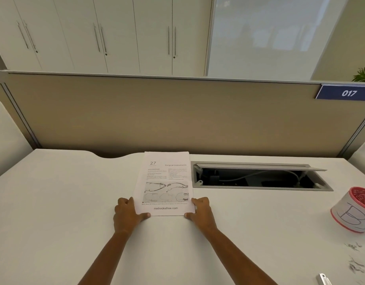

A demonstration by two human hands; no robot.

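A printed sheet of paper [166, 182] with text, instrument drawings and a web address lies upright on the white desk [64, 202], near its middle. My left hand [127, 214] grips the sheet's lower left corner, thumb on top of the paper. At the lower right corner my right hand [200, 212] holds the sheet the same way, thumb on the bottom edge. Both forearms reach in from the bottom of the view.
An open cable hatch [259, 177] with its lid raised sits in the desk right of the paper. A red-rimmed container [354, 210] wrapped in paper marked "B" stands at the right edge. Loose staples [355, 262] and a metal tool [323, 279] lie bottom right. A beige partition [177, 116] backs the desk.
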